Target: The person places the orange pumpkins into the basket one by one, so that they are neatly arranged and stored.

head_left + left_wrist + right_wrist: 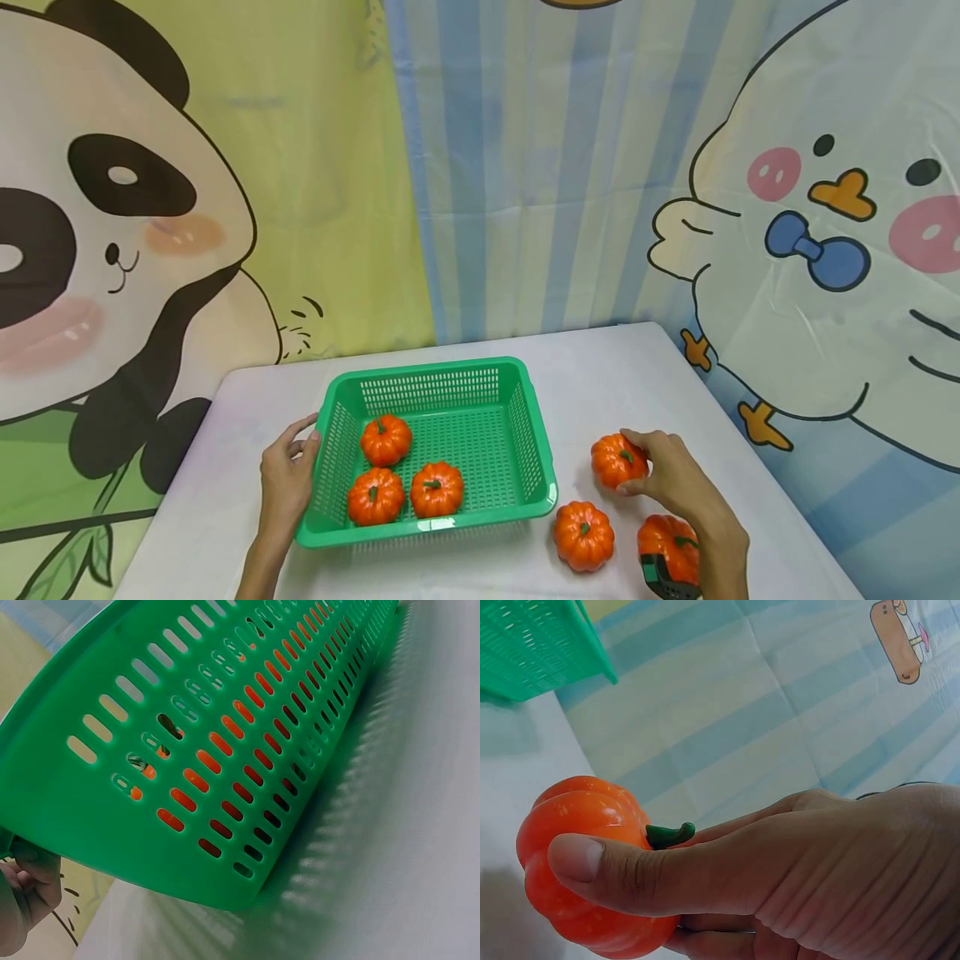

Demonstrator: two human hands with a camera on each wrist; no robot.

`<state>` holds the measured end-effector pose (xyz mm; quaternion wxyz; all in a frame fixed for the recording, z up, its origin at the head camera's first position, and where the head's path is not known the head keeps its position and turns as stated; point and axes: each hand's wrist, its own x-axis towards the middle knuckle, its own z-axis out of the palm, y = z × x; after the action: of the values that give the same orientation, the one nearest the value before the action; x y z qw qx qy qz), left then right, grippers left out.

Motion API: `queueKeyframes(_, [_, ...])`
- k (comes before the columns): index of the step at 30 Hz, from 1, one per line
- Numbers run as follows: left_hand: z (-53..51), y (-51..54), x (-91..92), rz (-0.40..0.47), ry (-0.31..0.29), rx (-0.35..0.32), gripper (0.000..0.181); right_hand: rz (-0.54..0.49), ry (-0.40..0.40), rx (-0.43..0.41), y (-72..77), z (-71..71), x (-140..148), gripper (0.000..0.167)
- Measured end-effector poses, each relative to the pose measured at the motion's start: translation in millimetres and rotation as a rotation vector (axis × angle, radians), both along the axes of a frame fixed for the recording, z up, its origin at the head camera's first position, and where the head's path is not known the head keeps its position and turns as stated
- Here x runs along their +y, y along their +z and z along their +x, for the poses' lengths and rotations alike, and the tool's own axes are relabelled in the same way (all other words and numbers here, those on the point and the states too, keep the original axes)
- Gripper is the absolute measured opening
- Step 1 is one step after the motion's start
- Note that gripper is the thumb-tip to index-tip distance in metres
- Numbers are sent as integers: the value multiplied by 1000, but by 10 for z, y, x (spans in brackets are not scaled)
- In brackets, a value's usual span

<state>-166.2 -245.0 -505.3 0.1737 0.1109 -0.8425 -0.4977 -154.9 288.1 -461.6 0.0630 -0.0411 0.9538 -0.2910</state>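
A green plastic basket (491, 421) with slotted walls stands on the white table; three small orange toy pumpkins (386, 440) lie in its left half. My left hand (288, 479) holds the basket's left rim, its fingers curled at the edge in the left wrist view (30, 896). To the right of the basket, my right hand (671, 475) grips another pumpkin (592, 847), thumb on one side and fingers behind. Its green stem (669, 835) points toward the palm. Whether this pumpkin touches the table, I cannot tell.
Two more pumpkins lie on the table: one (583, 536) near the basket's front right corner, another (667, 546) partly covered by the right wrist and its dark band device (666, 581). A cartoon-printed curtain (525, 208) hangs behind the white table (592, 367).
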Motion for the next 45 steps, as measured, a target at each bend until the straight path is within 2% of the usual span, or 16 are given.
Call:
queueKeyframes(16, [-11, -9, -14, 5, 0, -3, 38, 14, 70, 38, 179, -10, -114, 86])
queueKeyframes(36, [-13, -9, -1, -1, 8, -5, 37, 56, 65, 10, 321, -9, -230, 87])
queueKeyframes(45, [-5, -2, 5, 1, 2, 0, 37, 45, 76, 35, 381, -9, -234, 86])
